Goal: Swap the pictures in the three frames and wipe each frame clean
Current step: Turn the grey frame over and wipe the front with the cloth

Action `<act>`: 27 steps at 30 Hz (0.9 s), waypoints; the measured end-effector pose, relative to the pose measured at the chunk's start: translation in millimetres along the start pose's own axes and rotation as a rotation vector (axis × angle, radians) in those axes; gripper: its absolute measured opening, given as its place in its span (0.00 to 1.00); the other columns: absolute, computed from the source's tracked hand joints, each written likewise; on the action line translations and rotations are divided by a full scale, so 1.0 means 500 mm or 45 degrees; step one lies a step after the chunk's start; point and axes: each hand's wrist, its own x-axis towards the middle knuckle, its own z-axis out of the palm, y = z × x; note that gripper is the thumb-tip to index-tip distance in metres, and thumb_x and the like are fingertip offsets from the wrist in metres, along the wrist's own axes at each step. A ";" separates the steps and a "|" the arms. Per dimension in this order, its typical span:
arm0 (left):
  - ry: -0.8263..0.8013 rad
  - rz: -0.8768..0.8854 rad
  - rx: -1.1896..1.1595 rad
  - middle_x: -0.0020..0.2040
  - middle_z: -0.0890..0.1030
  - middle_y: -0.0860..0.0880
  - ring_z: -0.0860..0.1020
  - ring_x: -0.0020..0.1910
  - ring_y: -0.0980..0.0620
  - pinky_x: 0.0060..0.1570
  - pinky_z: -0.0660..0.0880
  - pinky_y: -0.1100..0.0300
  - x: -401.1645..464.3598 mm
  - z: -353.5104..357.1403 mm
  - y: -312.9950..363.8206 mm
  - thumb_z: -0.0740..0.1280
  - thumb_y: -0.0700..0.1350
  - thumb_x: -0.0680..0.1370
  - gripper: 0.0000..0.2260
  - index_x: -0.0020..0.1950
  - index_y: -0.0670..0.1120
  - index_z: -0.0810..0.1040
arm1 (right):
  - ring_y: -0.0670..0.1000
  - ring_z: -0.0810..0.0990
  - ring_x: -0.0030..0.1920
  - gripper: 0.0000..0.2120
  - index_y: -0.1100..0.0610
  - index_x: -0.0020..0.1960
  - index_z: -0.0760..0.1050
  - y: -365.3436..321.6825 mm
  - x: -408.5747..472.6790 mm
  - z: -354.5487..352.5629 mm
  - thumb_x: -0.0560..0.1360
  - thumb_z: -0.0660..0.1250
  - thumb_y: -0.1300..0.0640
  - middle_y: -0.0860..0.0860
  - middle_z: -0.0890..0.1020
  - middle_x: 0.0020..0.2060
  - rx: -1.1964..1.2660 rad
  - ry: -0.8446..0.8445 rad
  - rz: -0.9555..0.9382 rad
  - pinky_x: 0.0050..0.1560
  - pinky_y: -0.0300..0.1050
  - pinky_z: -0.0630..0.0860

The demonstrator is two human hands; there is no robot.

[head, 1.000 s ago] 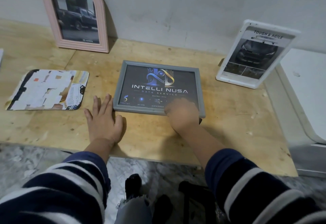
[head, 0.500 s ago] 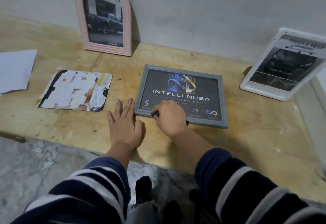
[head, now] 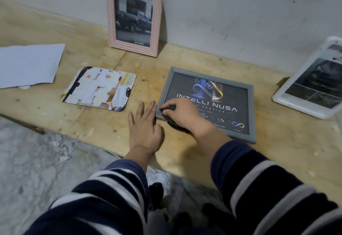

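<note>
We wipe grey frame lying flat on board. Right hand curls round dark cloth at frame's left edge. Left hand spread flat beside frame, likely bracing it against sliding.

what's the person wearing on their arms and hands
Both arms wear long sleeves in dark navy with broad white-grey stripes, the left sleeve and the right sleeve alike. The left hand and right hand are bare: no gloves, rings or watch visible.

A grey rectangular frame lies flat on the wooden bench; a pink arched frame and a white rounded frame lean upright.
</note>
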 end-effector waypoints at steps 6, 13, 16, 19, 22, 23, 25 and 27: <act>0.013 0.018 0.007 0.78 0.55 0.57 0.45 0.78 0.55 0.74 0.39 0.49 -0.004 0.006 -0.004 0.43 0.55 0.70 0.36 0.78 0.50 0.57 | 0.49 0.76 0.60 0.13 0.52 0.58 0.79 0.067 -0.006 -0.083 0.73 0.72 0.54 0.48 0.80 0.58 0.350 0.191 0.232 0.57 0.39 0.69; 0.178 -0.201 -0.083 0.63 0.77 0.53 0.69 0.64 0.52 0.59 0.61 0.53 0.053 -0.023 0.021 0.52 0.54 0.80 0.18 0.64 0.53 0.76 | 0.52 0.78 0.58 0.10 0.50 0.53 0.80 0.149 0.006 -0.209 0.72 0.73 0.53 0.50 0.81 0.56 0.271 0.390 0.391 0.49 0.37 0.67; 0.158 -0.178 -0.102 0.64 0.75 0.49 0.69 0.64 0.47 0.59 0.64 0.50 0.132 -0.048 0.035 0.55 0.50 0.81 0.15 0.65 0.51 0.74 | 0.54 0.78 0.57 0.12 0.51 0.56 0.79 0.188 0.014 -0.258 0.73 0.72 0.54 0.51 0.81 0.56 0.125 0.476 0.486 0.49 0.39 0.68; 0.062 -0.109 -0.136 0.68 0.72 0.46 0.68 0.65 0.44 0.61 0.67 0.47 0.211 -0.059 0.046 0.56 0.49 0.81 0.18 0.71 0.48 0.69 | 0.57 0.77 0.58 0.17 0.53 0.62 0.77 0.221 0.029 -0.295 0.73 0.70 0.57 0.54 0.80 0.58 -0.056 0.502 0.535 0.55 0.45 0.72; -0.039 -0.066 -0.113 0.68 0.70 0.45 0.67 0.66 0.43 0.63 0.67 0.46 0.272 -0.048 0.048 0.56 0.53 0.81 0.20 0.72 0.48 0.67 | 0.58 0.78 0.57 0.17 0.55 0.63 0.76 0.248 0.051 -0.323 0.75 0.68 0.59 0.56 0.81 0.57 -0.256 0.474 0.577 0.56 0.48 0.74; -0.056 -0.052 -0.092 0.68 0.70 0.45 0.68 0.66 0.43 0.63 0.67 0.47 0.286 -0.042 0.046 0.56 0.54 0.81 0.20 0.72 0.48 0.68 | 0.58 0.78 0.57 0.16 0.55 0.63 0.76 0.256 0.056 -0.329 0.75 0.66 0.60 0.56 0.81 0.57 -0.322 0.463 0.589 0.56 0.49 0.74; -0.070 -0.024 -0.063 0.65 0.72 0.46 0.69 0.64 0.44 0.62 0.67 0.47 0.303 -0.031 0.040 0.57 0.54 0.81 0.19 0.69 0.50 0.71 | 0.58 0.78 0.56 0.16 0.53 0.63 0.76 0.272 0.069 -0.335 0.76 0.65 0.60 0.55 0.81 0.56 -0.448 0.423 0.588 0.57 0.49 0.73; -0.048 -0.018 -0.068 0.62 0.73 0.46 0.70 0.62 0.44 0.60 0.67 0.47 0.307 -0.018 0.034 0.59 0.54 0.80 0.18 0.67 0.50 0.73 | 0.57 0.78 0.56 0.15 0.51 0.62 0.77 0.284 0.082 -0.331 0.77 0.63 0.60 0.53 0.81 0.56 -0.566 0.347 0.569 0.56 0.49 0.71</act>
